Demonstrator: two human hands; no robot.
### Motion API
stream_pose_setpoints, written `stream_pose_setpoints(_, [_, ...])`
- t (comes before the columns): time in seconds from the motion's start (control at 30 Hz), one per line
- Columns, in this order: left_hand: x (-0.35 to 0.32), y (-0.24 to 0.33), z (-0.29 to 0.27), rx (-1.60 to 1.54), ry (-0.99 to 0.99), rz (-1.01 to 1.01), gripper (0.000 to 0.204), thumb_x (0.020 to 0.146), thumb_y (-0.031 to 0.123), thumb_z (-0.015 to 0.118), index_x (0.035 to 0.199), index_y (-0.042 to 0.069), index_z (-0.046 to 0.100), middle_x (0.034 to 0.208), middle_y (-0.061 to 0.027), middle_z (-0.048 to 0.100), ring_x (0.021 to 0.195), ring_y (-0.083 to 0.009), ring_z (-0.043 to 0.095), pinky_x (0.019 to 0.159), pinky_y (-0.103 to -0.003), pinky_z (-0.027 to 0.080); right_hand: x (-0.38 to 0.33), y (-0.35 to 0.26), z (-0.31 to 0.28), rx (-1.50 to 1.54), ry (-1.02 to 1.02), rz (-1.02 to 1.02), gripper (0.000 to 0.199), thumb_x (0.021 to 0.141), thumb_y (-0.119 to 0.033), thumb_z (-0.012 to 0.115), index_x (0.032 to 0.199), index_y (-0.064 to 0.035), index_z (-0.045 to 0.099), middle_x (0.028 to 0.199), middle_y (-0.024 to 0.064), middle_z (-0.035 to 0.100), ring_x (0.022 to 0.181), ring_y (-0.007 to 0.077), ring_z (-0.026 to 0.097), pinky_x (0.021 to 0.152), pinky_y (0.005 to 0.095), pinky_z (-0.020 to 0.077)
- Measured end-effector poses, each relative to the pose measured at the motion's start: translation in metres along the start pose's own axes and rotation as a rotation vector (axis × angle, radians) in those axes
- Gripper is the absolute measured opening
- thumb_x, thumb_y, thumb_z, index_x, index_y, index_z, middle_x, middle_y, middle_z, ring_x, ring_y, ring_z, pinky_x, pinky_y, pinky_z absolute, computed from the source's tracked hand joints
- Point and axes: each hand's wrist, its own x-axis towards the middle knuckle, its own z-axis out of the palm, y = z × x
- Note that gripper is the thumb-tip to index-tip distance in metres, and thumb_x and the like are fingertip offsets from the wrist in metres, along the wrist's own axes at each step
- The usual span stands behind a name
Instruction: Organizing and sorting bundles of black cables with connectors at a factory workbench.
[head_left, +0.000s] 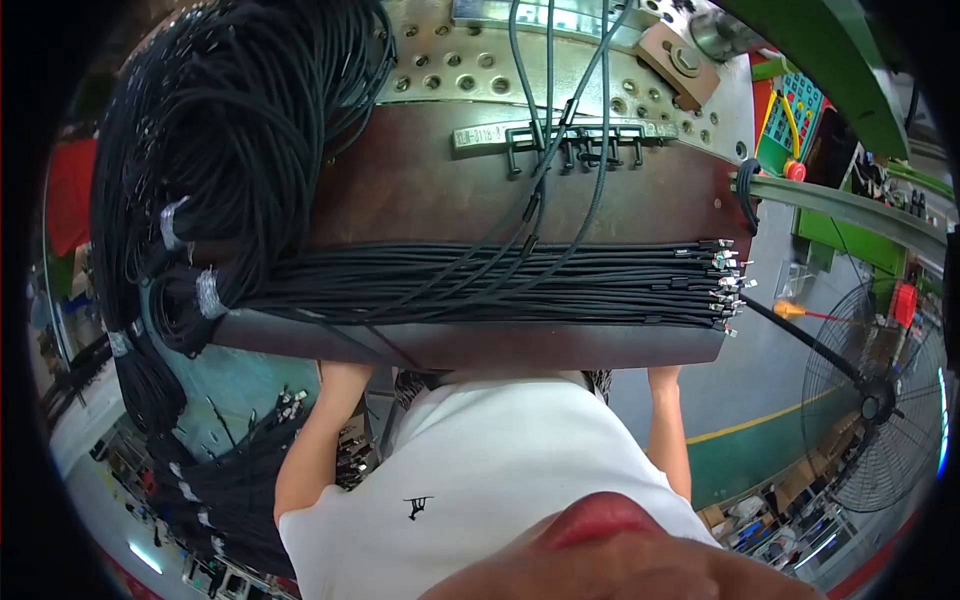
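Both my forearms pass under the front edge of a dark brown board (520,347), which hides my left hand and my right hand completely. On the board a row of black cables (560,290) lies side by side, their metal-tipped ends gathered at the right edge. A few more black cables (592,195) cross over that row and run up to a metal bar with black prongs (570,140). To the left, a large heap of coiled black cable (240,130) hangs over the side, with silvery ties (209,293) round some bundles.
A perforated metal plate (450,80) lies behind the board, with a bolted block (678,65) on it. On the right stand a black wire fan (870,400), a green-grey rail (850,200) and a control panel with a red button (795,171). More cable bundles (240,490) hang at lower left.
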Motion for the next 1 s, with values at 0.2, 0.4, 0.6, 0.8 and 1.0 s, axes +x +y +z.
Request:
stream_pose_setpoints(0.2, [-0.015, -0.009, 0.013, 0.007, -0.113, 0.021, 0.027, 0.086, 0.016, 0.058, 0.108, 0.002, 0.067, 0.11, -0.0201, 0.066, 0.107, -0.0385, 0.06, 0.096, -0.047, 0.044, 0.011, -0.01, -0.002, -0.158, 0.042, -0.131, 0.039, 0.088, -0.006, 0.066, 0.125, 0.0027, 0.056, 0.119, 0.0165, 0.061, 0.109, 0.0322, 0.057, 0.098, 0.0404, 0.0445])
stream_pose_setpoints(0.4, [-0.003, -0.004, 0.008, 0.13, -0.116, 0.09, 0.02, 0.085, 0.016, 0.057, 0.096, 0.005, 0.07, 0.1, -0.0179, 0.068, 0.096, -0.0369, 0.063, 0.087, -0.046, 0.049, 0.02, -0.008, -0.004, -0.224, 0.046, -0.193, 0.021, 0.088, -0.006, 0.064, 0.107, 0.001, 0.065, 0.102, 0.0144, 0.067, 0.093, 0.0296, 0.062, 0.084, 0.0394, 0.0496])
stream_pose_setpoints(0.6, [0.006, -0.002, 0.009, 0.405, -0.292, 0.046, 0.022, 0.087, 0.017, 0.054, 0.1, 0.006, 0.069, 0.105, -0.0168, 0.068, 0.099, -0.0349, 0.063, 0.087, -0.044, 0.049, 0.027, -0.026, 0.0, -0.187, 0.082, -0.217, 0.01, 0.085, -0.002, 0.062, 0.092, 0.0014, 0.066, 0.089, 0.0164, 0.068, 0.081, 0.0343, 0.063, 0.07, 0.0412, 0.049])
stream_pose_setpoints(0.8, [-0.031, 0.032, -0.034, 0.16, 0.136, 0.295, 0.022, 0.083, 0.021, 0.067, 0.099, 0.006, 0.067, 0.093, -0.0127, 0.067, 0.089, -0.0304, 0.064, 0.078, -0.042, 0.05, 0.037, 0.006, -0.049, -0.301, 0.131, -0.242, 0.019, 0.086, -0.006, 0.065, 0.104, 0.0012, 0.066, 0.098, 0.0172, 0.068, 0.086, 0.0325, 0.064, 0.079, 0.0385, 0.0507])
stream_pose_setpoints(1.0, [-0.009, 0.028, -0.108, 0.491, 0.558, 0.512, 0.034, 0.081, 0.017, 0.072, 0.114, 0.019, 0.069, 0.111, -0.004, 0.061, 0.097, -0.0259, 0.057, 0.084, -0.036, 0.047, 0.147, -0.11, -0.101, -0.256, 0.347, -0.5, 0.023, 0.095, -0.004, 0.058, 0.115, 0.0028, 0.065, 0.109, 0.0127, 0.069, 0.095, 0.0228, 0.065, 0.088, 0.0329, 0.0505])
